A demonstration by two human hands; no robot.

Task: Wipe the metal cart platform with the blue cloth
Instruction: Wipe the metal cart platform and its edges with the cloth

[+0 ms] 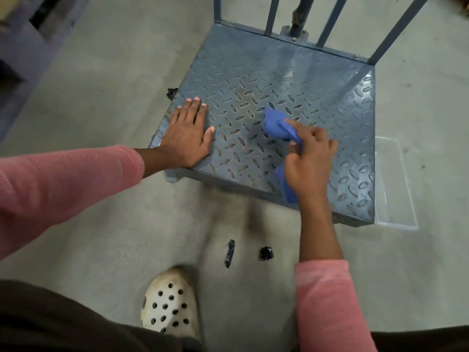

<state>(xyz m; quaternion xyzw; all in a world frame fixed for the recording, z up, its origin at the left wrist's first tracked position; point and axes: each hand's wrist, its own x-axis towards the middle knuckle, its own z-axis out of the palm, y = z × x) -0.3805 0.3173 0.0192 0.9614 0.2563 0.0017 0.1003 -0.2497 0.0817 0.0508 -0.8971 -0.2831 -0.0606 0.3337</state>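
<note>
The metal cart platform is a grey-blue tread plate with a raised diamond pattern, sitting low on the concrete floor. My left hand rests flat on its near left corner, fingers straight and spread. My right hand grips the blue cloth over the middle of the plate. One bunched end of the cloth sticks out beyond my fingers toward the far left, and another end hangs below my palm near the front edge.
Upright metal bars rise from the platform's far edge. A clear plastic tray lies on the floor at the platform's right side. Two black scraps lie on the floor in front, another by the left edge. My white clog stands below.
</note>
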